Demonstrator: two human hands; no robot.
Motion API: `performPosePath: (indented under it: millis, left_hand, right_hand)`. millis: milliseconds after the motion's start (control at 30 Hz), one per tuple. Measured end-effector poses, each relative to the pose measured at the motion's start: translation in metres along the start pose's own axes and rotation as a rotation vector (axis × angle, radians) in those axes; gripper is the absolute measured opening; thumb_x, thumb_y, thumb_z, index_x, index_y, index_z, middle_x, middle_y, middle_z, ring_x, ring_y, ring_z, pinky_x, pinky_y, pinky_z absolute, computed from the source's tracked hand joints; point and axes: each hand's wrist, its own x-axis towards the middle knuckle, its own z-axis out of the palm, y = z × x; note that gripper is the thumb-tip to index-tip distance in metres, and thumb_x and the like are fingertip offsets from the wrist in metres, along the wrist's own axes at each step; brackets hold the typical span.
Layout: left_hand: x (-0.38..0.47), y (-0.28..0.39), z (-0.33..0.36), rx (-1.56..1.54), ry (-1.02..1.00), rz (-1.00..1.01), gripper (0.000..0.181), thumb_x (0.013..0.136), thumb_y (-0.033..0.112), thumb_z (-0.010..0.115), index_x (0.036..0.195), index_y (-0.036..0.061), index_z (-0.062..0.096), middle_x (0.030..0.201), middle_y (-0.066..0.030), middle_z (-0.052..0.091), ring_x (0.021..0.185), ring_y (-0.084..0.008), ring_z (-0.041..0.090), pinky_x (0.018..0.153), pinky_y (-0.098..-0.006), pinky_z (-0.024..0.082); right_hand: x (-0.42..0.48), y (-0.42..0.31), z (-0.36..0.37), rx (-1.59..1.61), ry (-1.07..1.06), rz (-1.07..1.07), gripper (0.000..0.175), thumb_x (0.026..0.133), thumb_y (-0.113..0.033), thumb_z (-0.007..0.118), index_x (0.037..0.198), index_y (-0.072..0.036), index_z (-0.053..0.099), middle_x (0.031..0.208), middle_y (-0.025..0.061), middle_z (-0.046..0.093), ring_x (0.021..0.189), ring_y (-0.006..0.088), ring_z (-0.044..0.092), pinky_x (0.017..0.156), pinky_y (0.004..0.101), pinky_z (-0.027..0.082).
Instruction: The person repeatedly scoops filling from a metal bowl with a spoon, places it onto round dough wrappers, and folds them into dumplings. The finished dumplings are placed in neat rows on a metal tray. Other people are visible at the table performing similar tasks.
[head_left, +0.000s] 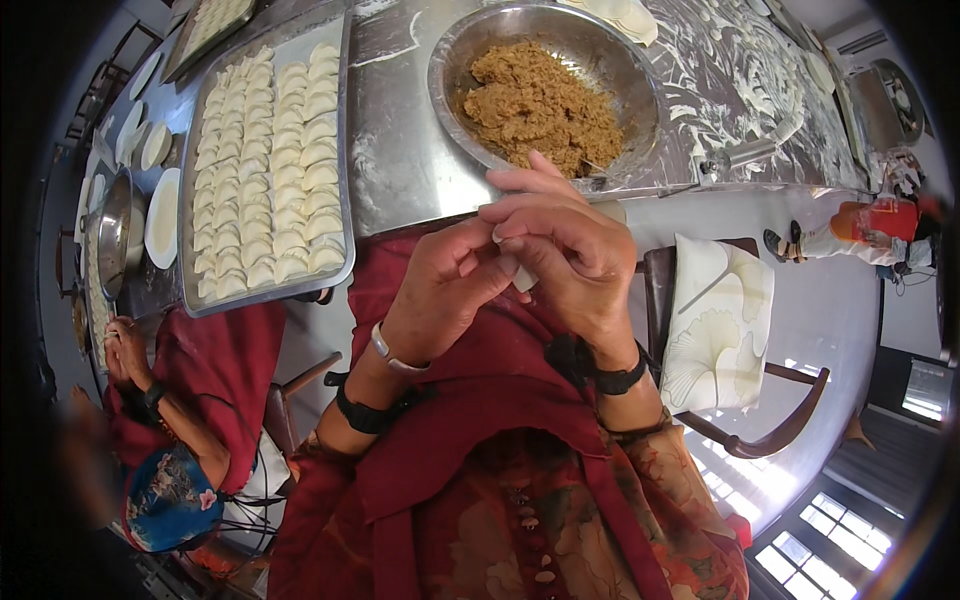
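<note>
My left hand (457, 281) and my right hand (574, 251) meet in front of the red apron, thumbs and forefingers pressed together. Between them they pinch a dumpling (525, 279), of which only a pale bit of dough shows; the fingers hide the rest. Just beyond my fingertips stands a steel bowl (450, 112) with brown minced filling (544, 105) in it. To the left, a metal tray (346, 165) carries rows of folded dumplings (255, 187).
Flour coats the steel table (397, 150) at right, where a rolling pin (750, 154) lies. Wrappers (622, 19) are behind the bowl. Plates (163, 217) and another bowl (116, 232) stand left, near a co-worker's hands (129, 349). A cushioned chair (720, 322) is right; another person (862, 229) is farther off.
</note>
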Motion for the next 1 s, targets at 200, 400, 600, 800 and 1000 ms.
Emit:
performPosePath:
  millis: [200,400,600,800,1000]
  left_hand:
    - [-0.001,-0.002,0.001,-0.012,0.019,0.032,0.02,0.1,0.01,0.055,0.114,-0.0036,0.06,0.098,-0.0065,0.064,0.086,-0.0113,0.063,0.077,-0.0264,0.054]
    - [-0.005,-0.002,0.0,-0.021,-0.011,0.009,0.022,0.099,0.009,0.056,0.117,-0.0039,0.059,0.107,-0.0076,0.064,0.096,-0.0126,0.061,0.084,-0.028,0.052]
    - [-0.01,-0.005,-0.002,0.186,0.018,0.05,0.025,0.097,0.01,0.06,0.119,-0.0032,0.059,0.108,-0.0061,0.064,0.098,-0.0111,0.06,0.085,-0.0269,0.051]
    - [-0.014,-0.003,0.016,0.033,0.168,0.191,0.037,0.094,0.002,0.059,0.13,-0.0041,0.053,0.112,-0.0062,0.063,0.099,-0.0108,0.06,0.085,-0.0254,0.05]
    - [-0.023,0.001,0.022,-0.088,0.15,0.2,0.038,0.094,0.0,0.058,0.131,-0.0047,0.05,0.121,-0.0087,0.059,0.109,-0.0131,0.058,0.094,-0.0282,0.048]
  right_hand:
    - [0.001,-0.003,0.002,-0.007,-0.017,0.022,0.009,0.08,0.003,0.069,0.087,-0.002,0.068,0.1,0.011,0.073,0.117,0.0339,0.063,0.111,0.0544,0.035]
    - [-0.001,-0.006,0.002,0.042,-0.035,0.031,0.007,0.079,0.002,0.07,0.085,-0.002,0.068,0.1,0.0108,0.073,0.118,0.0344,0.062,0.112,0.0546,0.034]
    - [-0.003,-0.011,-0.001,-0.011,-0.09,-0.01,0.012,0.078,0.0,0.071,0.09,-0.001,0.069,0.104,0.0109,0.073,0.121,0.0344,0.06,0.11,0.0519,0.036]
    - [-0.014,-0.021,0.013,0.162,0.059,0.131,0.038,0.08,-0.009,0.076,0.117,-0.004,0.069,0.124,0.0132,0.067,0.135,0.0338,0.047,0.108,0.0447,0.038]
    - [-0.017,-0.028,0.014,-0.052,0.073,0.014,0.031,0.083,-0.017,0.074,0.112,-0.005,0.072,0.123,0.0119,0.068,0.137,0.0351,0.045,0.112,0.0477,0.032]
